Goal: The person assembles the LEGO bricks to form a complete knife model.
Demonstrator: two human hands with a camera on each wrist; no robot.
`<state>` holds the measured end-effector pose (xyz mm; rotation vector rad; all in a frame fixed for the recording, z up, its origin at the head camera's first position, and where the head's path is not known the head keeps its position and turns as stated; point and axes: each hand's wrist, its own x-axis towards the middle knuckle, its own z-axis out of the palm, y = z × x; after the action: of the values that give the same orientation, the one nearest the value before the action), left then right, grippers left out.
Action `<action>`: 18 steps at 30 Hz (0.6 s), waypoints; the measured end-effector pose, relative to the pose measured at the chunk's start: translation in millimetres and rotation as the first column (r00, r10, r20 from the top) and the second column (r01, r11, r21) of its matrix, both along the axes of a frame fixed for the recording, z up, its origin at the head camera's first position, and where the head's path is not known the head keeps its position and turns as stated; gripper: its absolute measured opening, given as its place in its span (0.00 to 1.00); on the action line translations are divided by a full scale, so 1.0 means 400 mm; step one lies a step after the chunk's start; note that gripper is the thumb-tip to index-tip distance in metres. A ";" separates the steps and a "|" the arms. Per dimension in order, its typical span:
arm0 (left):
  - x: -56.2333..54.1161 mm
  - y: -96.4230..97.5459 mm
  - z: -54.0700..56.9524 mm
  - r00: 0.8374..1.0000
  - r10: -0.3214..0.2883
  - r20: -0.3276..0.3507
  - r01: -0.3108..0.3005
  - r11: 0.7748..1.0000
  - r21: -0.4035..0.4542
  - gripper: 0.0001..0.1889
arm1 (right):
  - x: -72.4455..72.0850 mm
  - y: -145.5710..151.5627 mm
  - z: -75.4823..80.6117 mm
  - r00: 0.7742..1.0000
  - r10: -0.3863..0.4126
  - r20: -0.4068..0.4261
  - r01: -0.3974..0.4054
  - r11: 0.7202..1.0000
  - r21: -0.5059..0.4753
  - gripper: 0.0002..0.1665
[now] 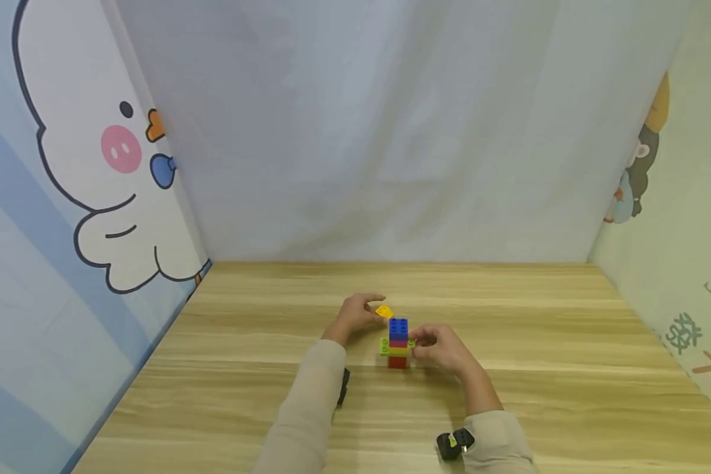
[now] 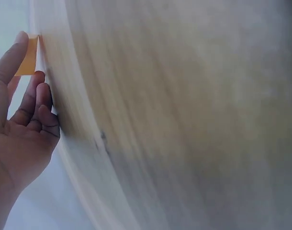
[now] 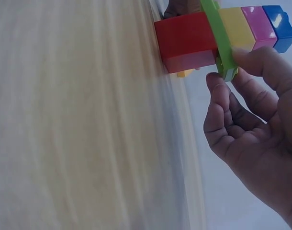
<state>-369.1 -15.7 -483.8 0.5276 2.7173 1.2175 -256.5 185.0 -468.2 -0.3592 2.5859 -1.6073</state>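
A tower of toy building bricks [image 1: 398, 329] stands upright on the table, with red at the bottom, then a lime-green crosspiece [image 3: 220, 40], yellow, pink and blue on top. My right hand [image 1: 444, 349] pinches the right end of the green crosspiece between thumb and fingers. Just behind the tower, a small yellow-orange brick [image 1: 384, 311] rests on the tabletop. My left hand [image 1: 358, 313] reaches around this brick, thumb on the near side and index finger stretched past the far side. In the left wrist view the thumb overlaps the yellow-orange brick [image 2: 28, 60]; firm contact cannot be made out.
The wood-grain table [image 1: 243, 395] runs back to a pale grey curtain [image 1: 391, 164]. Printed panels flank both sides. A black wrist device [image 1: 450, 444] sits by the right sleeve, and another [image 1: 343, 387] by the left.
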 end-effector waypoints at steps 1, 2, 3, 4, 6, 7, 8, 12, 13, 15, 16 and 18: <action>-0.001 0.000 0.001 1.000 -0.010 -0.002 0.010 1.000 -0.022 0.26 | 0.000 0.000 0.000 1.000 -0.002 0.001 0.002 1.000 0.002 0.14; -0.001 0.000 0.001 1.000 -0.015 -0.002 0.015 0.999 -0.046 0.25 | 0.000 -0.001 0.001 1.000 -0.005 0.005 0.005 1.000 0.002 0.14; -0.002 -0.001 0.002 1.000 -0.016 0.000 0.016 0.998 -0.066 0.24 | 0.000 -0.001 0.002 1.000 -0.006 0.008 0.006 1.000 0.000 0.14; -0.002 -0.001 0.003 1.000 -0.012 0.003 0.012 0.997 -0.080 0.22 | 0.000 0.000 0.002 1.000 -0.004 0.007 0.004 1.000 0.001 0.14; -0.003 -0.002 0.005 1.000 -0.002 0.006 0.002 0.995 -0.098 0.22 | 0.000 -0.001 0.004 1.000 -0.011 0.013 0.011 1.000 -0.005 0.14; -0.003 -0.003 0.005 1.000 0.004 0.008 -0.003 0.995 -0.102 0.22 | 0.000 -0.001 0.004 1.000 -0.010 0.014 0.010 1.000 -0.006 0.14; -0.003 -0.004 0.006 1.000 0.005 0.015 -0.003 0.995 -0.099 0.22 | 0.000 -0.001 0.005 1.000 -0.009 0.018 0.009 1.000 -0.009 0.14; -0.005 -0.011 0.003 0.999 -0.006 0.042 0.009 0.998 -0.067 0.23 | 0.001 -0.002 0.007 1.000 -0.005 0.026 0.005 1.000 -0.017 0.14; -0.006 -0.013 0.002 0.999 -0.014 0.046 0.017 0.998 -0.058 0.23 | 0.001 -0.002 0.007 1.000 -0.003 0.027 0.003 1.000 -0.018 0.14; -0.008 -0.017 -0.002 0.998 -0.024 0.056 0.027 0.999 -0.044 0.23 | 0.001 -0.001 0.005 1.000 -0.005 0.026 0.005 1.000 -0.020 0.14; -0.009 -0.019 -0.004 0.998 -0.030 0.060 0.032 0.999 -0.037 0.23 | 0.001 -0.001 0.004 1.000 -0.005 0.023 0.006 1.000 -0.020 0.14; -0.011 -0.023 -0.006 0.997 -0.040 0.068 0.042 0.999 -0.027 0.23 | 0.001 -0.002 0.001 1.000 -0.004 0.023 0.005 1.000 -0.024 0.14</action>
<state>-373.4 -25.0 -486.1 0.5270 2.6503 1.1626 -255.9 184.1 -467.8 -0.3350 2.5550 -1.6348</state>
